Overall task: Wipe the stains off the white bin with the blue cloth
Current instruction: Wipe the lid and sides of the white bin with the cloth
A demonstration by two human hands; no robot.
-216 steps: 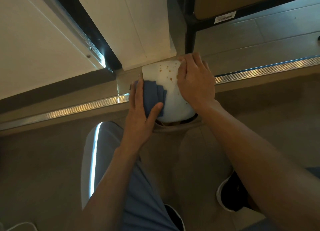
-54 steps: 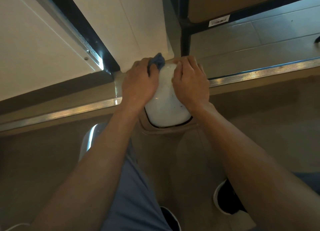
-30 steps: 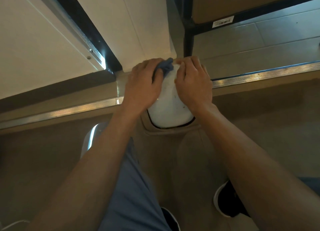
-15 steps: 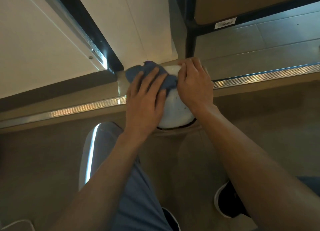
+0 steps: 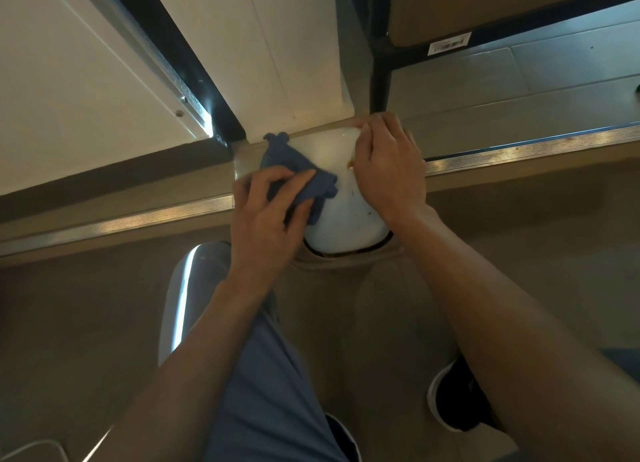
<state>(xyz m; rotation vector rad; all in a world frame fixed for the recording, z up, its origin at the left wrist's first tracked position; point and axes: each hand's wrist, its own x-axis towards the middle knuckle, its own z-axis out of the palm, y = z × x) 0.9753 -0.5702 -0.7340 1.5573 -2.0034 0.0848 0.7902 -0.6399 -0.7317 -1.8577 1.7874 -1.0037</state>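
The white bin (image 5: 341,219) stands on the floor just ahead of my knees, its rounded top facing me. My left hand (image 5: 266,215) presses the crumpled blue cloth (image 5: 294,170) against the bin's left side. My right hand (image 5: 389,165) grips the bin's right upper edge and holds it steady. A small brown stain shows beside my right thumb, and a few dark specks dot the lower right of the white surface. The bin's far side and base are hidden.
A metal threshold strip (image 5: 519,149) crosses the floor behind the bin. White cabinet panels (image 5: 270,52) rise at the back left, and a black shelf leg (image 5: 379,77) stands behind my right hand. My blue trouser leg (image 5: 273,375) and dark shoe (image 5: 457,399) are below.
My left hand has slid the cloth from the bin's top rim down and left over its side. The brown spots seen earlier on the top are mostly gone. My right hand has kept its hold.
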